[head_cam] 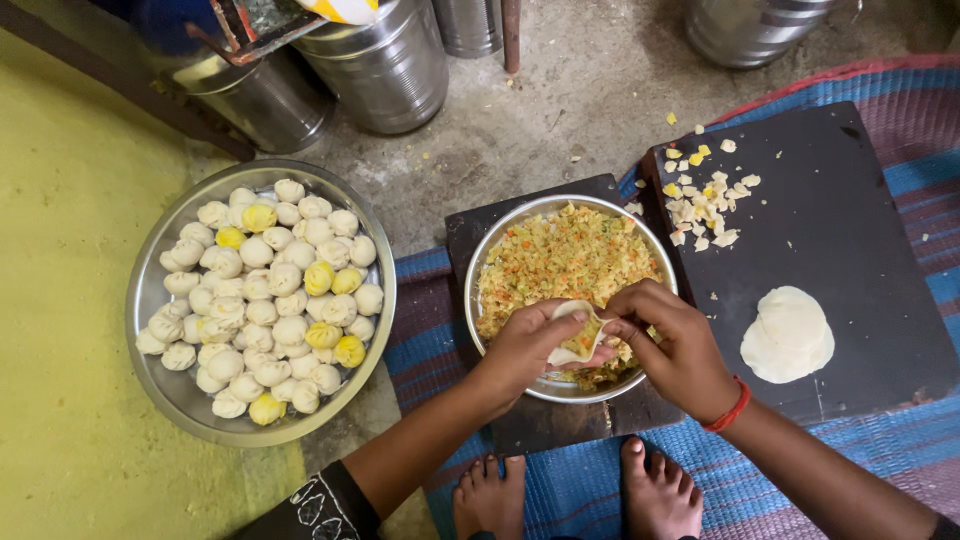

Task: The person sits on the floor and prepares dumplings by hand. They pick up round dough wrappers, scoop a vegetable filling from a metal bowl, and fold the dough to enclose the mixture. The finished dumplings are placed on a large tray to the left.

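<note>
While the left hand (525,345) cups the filled wrapper (578,335) and right hand (668,345) fingers pinch its edge, overfilling could split the fold and spill into the bowl (480,290).

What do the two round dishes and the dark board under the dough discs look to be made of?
The tray of dumplings and the filling bowl look like steel: silvery with bright glints. The dark board looks like wood or stone; its matte, near-black surface leaves that open.
</note>
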